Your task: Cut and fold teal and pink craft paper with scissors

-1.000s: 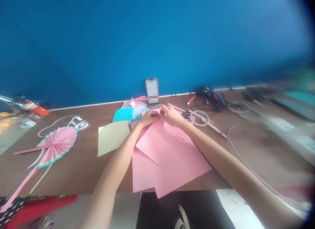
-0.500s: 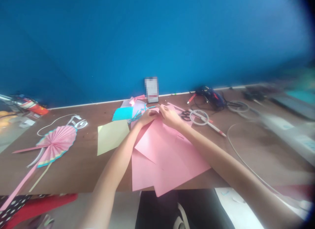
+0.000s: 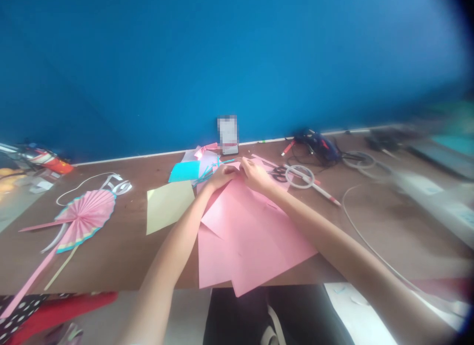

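Several pink paper sheets (image 3: 266,241) overlap in front of me, their near corners sticking out past the table edge. At the far end of the sheets, my left hand (image 3: 222,176) pinches the top pink paper (image 3: 218,215). My right hand (image 3: 255,173) is closed on the same paper, close beside the left, with its fingertips together. The exact fold between the fingers is too small to make out. Scissors (image 3: 278,174) with dark handles lie just right of my right hand, near a white roll of tape (image 3: 299,177).
Yellow paper (image 3: 168,206) and blue paper (image 3: 184,172) lie left of the hands. A pleated pink fan (image 3: 87,216) rests farther left. A phone (image 3: 228,135) leans against the blue wall. Right are a pencil (image 3: 326,194), cables and a white power strip (image 3: 425,189).
The left edge of the top pink paper has shifted slightly left and its fold looks a little flatter. Both hands stay in nearly the same place.
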Motion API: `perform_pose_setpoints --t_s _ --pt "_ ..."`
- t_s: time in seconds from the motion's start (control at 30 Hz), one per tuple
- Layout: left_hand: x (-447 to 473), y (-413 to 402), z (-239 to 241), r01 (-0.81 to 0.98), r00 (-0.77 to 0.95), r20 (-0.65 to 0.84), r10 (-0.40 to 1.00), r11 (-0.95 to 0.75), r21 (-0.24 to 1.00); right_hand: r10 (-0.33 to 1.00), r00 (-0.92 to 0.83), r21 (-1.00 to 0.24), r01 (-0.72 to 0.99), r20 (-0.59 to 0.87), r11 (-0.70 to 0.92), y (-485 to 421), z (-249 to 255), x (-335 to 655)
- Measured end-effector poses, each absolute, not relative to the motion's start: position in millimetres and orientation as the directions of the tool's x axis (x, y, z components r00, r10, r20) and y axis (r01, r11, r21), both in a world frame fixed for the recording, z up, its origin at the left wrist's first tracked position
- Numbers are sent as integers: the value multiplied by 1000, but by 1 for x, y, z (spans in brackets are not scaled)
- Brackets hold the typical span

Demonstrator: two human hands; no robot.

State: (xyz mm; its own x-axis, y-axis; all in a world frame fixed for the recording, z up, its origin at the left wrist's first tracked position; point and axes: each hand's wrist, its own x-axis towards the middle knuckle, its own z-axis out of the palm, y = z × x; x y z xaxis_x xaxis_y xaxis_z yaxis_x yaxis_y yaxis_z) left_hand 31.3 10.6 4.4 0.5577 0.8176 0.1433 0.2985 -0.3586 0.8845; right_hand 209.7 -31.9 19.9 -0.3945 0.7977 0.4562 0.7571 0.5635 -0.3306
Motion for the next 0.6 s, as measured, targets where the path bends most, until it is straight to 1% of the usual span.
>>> perform_pose_setpoints --t_s 0.1,0.23,0.43,0.6 --pt "31 9 7 255 507 161 847 -326 910 783 -356 -411 699 510 585 -28 19 214" --pt "31 10 5 219 474 150 868 -281 934 771 -349 -449 655 533 608 -23 18 219" --pt "31 14 0 257 470 161 868 -309 916 768 -377 -420 670 517 612 -23 15 216" --pt "31 15 -1 298 491 178 853 -356 886 796 -367 -380 731 482 567 -28 16 211"
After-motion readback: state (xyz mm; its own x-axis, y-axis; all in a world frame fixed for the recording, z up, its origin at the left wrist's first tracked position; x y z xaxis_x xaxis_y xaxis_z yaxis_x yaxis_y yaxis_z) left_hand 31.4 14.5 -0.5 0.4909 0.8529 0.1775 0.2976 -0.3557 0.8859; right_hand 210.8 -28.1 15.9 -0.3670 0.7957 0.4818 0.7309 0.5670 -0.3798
